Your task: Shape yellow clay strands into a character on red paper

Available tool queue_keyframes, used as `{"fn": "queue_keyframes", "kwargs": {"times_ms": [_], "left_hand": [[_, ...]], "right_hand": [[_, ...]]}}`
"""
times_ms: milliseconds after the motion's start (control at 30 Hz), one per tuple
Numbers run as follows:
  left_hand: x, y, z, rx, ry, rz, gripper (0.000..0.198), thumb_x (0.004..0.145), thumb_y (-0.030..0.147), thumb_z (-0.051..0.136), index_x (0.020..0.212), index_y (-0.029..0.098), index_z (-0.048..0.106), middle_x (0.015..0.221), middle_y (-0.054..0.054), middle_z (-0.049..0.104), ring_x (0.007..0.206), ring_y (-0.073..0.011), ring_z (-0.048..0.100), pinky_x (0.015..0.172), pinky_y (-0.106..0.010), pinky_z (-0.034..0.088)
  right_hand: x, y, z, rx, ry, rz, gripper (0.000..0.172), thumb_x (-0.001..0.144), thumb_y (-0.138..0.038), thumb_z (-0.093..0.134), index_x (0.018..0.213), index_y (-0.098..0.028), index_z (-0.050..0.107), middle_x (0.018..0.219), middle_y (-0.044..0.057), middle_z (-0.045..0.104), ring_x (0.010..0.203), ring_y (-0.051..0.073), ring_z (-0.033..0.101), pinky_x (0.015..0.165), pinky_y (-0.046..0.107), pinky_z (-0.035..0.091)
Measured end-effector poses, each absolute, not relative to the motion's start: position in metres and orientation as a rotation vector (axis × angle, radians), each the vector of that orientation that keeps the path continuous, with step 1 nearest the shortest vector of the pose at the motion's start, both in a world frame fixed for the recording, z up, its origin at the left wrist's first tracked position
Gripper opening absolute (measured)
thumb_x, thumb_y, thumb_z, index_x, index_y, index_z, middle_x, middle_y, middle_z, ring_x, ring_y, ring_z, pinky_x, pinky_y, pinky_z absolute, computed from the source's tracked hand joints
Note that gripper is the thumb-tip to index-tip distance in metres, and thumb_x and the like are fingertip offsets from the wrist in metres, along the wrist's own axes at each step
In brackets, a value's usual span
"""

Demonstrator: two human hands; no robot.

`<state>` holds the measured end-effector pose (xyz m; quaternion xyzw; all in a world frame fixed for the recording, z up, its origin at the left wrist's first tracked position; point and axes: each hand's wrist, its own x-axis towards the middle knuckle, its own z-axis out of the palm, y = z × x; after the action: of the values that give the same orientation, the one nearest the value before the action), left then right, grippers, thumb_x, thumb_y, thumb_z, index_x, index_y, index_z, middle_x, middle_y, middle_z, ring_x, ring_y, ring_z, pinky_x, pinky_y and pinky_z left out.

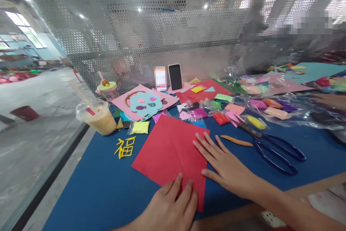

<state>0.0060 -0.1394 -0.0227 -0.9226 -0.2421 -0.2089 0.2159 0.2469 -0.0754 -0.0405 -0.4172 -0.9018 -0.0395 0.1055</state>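
A square of red paper lies flat on the blue tabletop, turned with one corner toward me and showing faint creases. My left hand rests on its near edge, fingers bent and slightly apart, pressing on the sheet. On its right edge lies my right hand, fingers stretched and spread. Left of the sheet is a yellow Chinese character formed from thin strips. Blue-handled scissors and an orange-brown stick-shaped tool lie to the right of my right hand.
A plastic cup of pale drink stands near the table's left edge. Packets of coloured clay, such as a yellow one, spread across the back. Behind them are decorated pink paper and a phone against a perforated metal screen. Another person's hand shows at right.
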Motion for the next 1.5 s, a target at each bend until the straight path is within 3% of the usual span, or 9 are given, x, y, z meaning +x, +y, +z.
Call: {"fn": "queue_keyframes", "kwargs": {"times_ms": [200,533,767,867,967,1100,1167,1367,1500], "left_hand": [[0.005,-0.136,-0.023,-2.525,-0.665,-0.652,0.029,0.095,0.032,0.043,0.1,0.018,0.068,0.1,0.001,0.074,0.087,-0.0197,0.071,0.072,-0.028,0.053],[0.003,-0.139,-0.021,-2.566,-0.695,-0.611,0.024,0.09,0.02,0.047,0.104,0.018,0.067,0.103,0.001,0.074,0.095,-0.0203,0.069,0.081,-0.028,0.05],[0.001,-0.139,-0.015,-2.638,-0.714,-0.53,0.035,0.099,0.022,0.033,0.109,0.019,0.066,0.109,0.001,0.072,0.1,-0.0184,0.066,0.083,-0.029,0.048],[0.001,-0.14,-0.014,-2.659,-0.721,-0.512,0.037,0.1,0.022,0.03,0.11,0.018,0.066,0.11,0.002,0.072,0.1,-0.0181,0.066,0.084,-0.029,0.047],[0.001,-0.139,-0.013,-2.675,-0.718,-0.526,0.037,0.1,0.022,0.031,0.111,0.019,0.066,0.111,0.003,0.072,0.1,-0.0174,0.065,0.086,-0.029,0.047],[0.0,-0.138,-0.013,-2.693,-0.771,-0.534,0.034,0.1,0.025,0.034,0.11,0.02,0.066,0.111,0.004,0.072,0.102,-0.0172,0.064,0.088,-0.029,0.046],[0.0,-0.138,-0.015,-2.699,-0.764,-0.539,0.034,0.1,0.027,0.034,0.11,0.02,0.066,0.111,0.004,0.072,0.103,-0.0174,0.064,0.088,-0.028,0.046],[0.0,-0.142,-0.016,-2.692,-0.762,-0.619,0.026,0.096,0.026,0.045,0.107,0.021,0.067,0.109,0.002,0.072,0.1,-0.0174,0.064,0.087,-0.029,0.049],[0.001,-0.113,0.01,-2.735,-0.757,-0.573,0.027,0.095,0.024,0.044,0.112,0.016,0.064,0.106,-0.002,0.072,0.096,-0.0172,0.064,0.084,-0.03,0.051]], "right_hand": [[0.236,-0.049,-0.042,-1.336,-2.571,-0.189,0.07,0.096,-0.054,0.031,0.153,-0.023,0.004,0.158,0.008,0.017,0.146,0.029,0.001,0.113,0.059,0.023],[0.243,-0.069,-0.04,-1.248,-2.668,-0.143,0.077,0.094,-0.058,0.034,0.152,-0.026,-0.006,0.159,0.009,0.013,0.145,0.029,-0.001,0.111,0.063,0.024],[0.243,-0.05,-0.023,-1.449,-2.471,0.304,0.063,0.098,-0.053,0.018,0.153,-0.026,0.008,0.161,0.005,-0.004,0.143,0.028,-0.011,0.113,0.059,0.014],[0.252,-0.044,-0.008,-1.433,-2.33,0.381,0.062,0.097,-0.054,0.016,0.153,-0.028,0.006,0.161,0.002,-0.003,0.144,0.026,-0.012,0.113,0.058,0.009],[0.274,-0.051,0.004,-1.4,-2.267,0.416,0.065,0.096,-0.054,0.028,0.153,-0.032,0.005,0.161,0.001,0.008,0.146,0.026,0.001,0.114,0.056,0.018],[0.308,-0.065,0.004,-1.423,-2.458,0.419,0.053,0.088,-0.054,0.053,0.137,-0.034,0.049,0.143,0.003,0.051,0.137,0.032,0.036,0.107,0.055,0.037],[0.318,-0.069,-0.002,-1.371,-2.536,0.403,0.042,0.086,-0.051,0.057,0.123,-0.032,0.064,0.129,0.004,0.064,0.131,0.032,0.046,0.105,0.053,0.042],[0.317,-0.071,-0.014,-1.182,-2.529,0.411,0.024,0.092,-0.041,0.052,0.098,-0.035,0.075,0.108,-0.001,0.072,0.113,0.026,0.062,0.107,0.052,0.042],[0.307,-0.062,-0.004,-1.148,-2.437,0.507,0.02,0.09,-0.041,0.056,0.094,-0.036,0.075,0.096,-0.002,0.075,0.098,0.024,0.069,0.107,0.051,0.043]]}}
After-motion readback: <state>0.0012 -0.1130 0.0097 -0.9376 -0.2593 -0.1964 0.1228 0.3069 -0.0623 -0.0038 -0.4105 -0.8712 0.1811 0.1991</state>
